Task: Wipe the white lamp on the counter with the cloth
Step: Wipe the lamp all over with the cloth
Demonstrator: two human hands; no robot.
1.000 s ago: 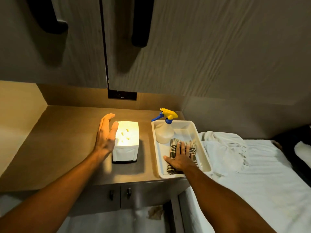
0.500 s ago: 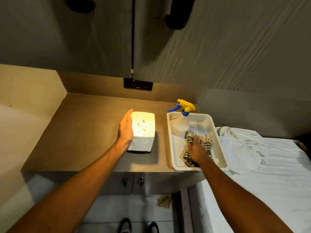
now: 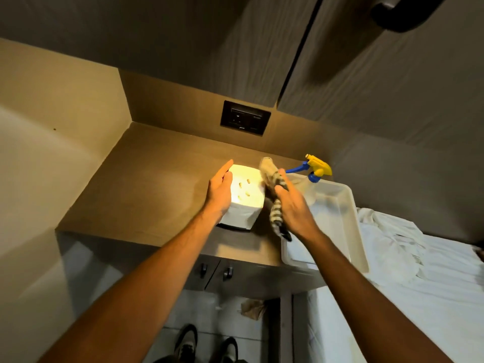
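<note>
The white box-shaped lamp glows yellow on the wooden counter. My left hand lies flat against the lamp's left side, fingers straight and together. My right hand grips a striped cloth just at the lamp's right side. One end of the cloth sticks up above the lamp's top corner and the other end hangs down below my hand.
A white plastic tray sits at the counter's right end with a spray bottle with a yellow and blue head in it. A bed with white sheets lies to the right. Cabinets hang overhead; a dark socket panel is on the back wall.
My right hand has lifted the striped cloth out of the tray and carried it left to the lamp's right side. My left hand stays against the lamp. The camera tilted down.
</note>
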